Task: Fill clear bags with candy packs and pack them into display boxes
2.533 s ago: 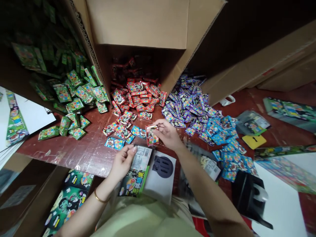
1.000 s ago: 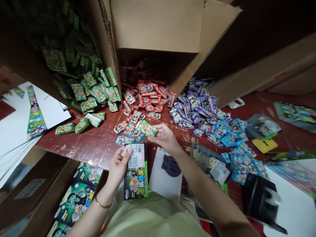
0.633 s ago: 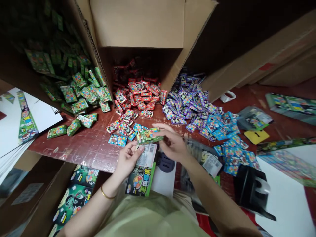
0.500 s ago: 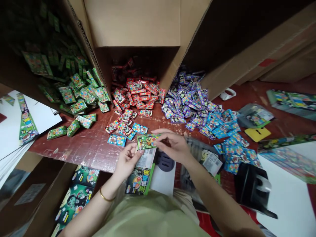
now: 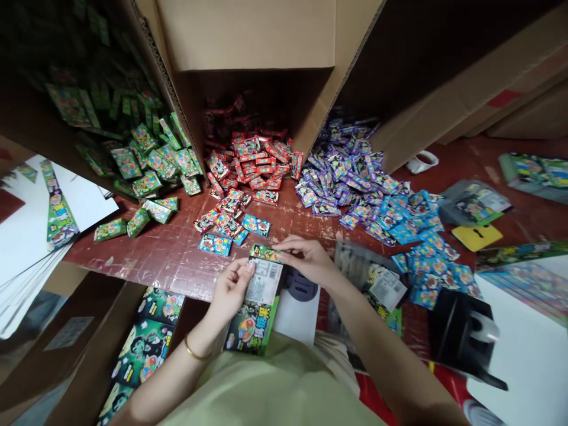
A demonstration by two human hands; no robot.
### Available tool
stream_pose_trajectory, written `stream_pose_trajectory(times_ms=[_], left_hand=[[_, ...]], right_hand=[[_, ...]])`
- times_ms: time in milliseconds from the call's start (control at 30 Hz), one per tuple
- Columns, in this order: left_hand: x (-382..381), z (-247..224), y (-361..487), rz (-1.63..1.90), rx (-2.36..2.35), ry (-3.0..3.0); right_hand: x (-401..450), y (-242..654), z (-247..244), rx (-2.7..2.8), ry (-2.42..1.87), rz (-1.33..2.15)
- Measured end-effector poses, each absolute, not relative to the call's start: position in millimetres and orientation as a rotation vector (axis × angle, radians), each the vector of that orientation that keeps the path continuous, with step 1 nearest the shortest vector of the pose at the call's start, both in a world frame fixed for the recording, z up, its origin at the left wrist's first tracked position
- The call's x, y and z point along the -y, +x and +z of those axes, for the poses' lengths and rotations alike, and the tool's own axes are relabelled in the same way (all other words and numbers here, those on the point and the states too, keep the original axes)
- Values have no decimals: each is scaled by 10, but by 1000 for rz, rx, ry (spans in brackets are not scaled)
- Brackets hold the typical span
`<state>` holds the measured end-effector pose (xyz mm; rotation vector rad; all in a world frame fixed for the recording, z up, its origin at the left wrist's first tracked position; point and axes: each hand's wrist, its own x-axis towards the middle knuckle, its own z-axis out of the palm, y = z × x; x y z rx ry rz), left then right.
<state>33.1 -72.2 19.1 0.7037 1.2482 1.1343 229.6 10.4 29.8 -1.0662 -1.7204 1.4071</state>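
A green candy packet [image 5: 262, 252] lies at the far end of a dark printed package [image 5: 251, 326] with a pale label, close to my body. My right hand [image 5: 306, 259] has its fingertips closed on the packet's right end. My left hand [image 5: 233, 285] grips the package's upper left edge, thumb on top near the label. Just beyond are blue packets [image 5: 214, 244] and red packets [image 5: 229, 223] on the red table [image 5: 177, 260]. The package's underside is hidden.
Open cartons hold green packets [image 5: 155, 163], red packets [image 5: 260, 160] and purple packets [image 5: 341, 168]. Blue packets [image 5: 426, 236] spread rightward, near a white cup [image 5: 421, 161], a yellow tag [image 5: 477, 237] and a black tape dispenser [image 5: 461, 331]. Clear packages [image 5: 370, 284] lie right of my hand.
The green packet has moved down from above the package to its far end. My left hand has let go of the packet and now holds the package edge. The view has shifted slightly.
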Motion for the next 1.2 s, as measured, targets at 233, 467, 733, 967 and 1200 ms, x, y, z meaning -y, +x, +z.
stream_pose_trajectory(times_ms=[233,467,733,967,1200], left_hand=[[765,183,196,1215,-1254,893],[830,150,61,1169,-1235,1110],[836,134,55,1146,-1273,1210],[785,82,55,1313,-1366,1379],[810,111,-38,1333,-1353,1212]], right_hand=[[119,2038,156,1582,-1009,1470],[356,1872,73,1332,-1001,1681],[358,1910,80,1365,-1015,1599],[531,1695,-14,1335,-1041,1332],[562,1552,64,1344,-1081,1237]])
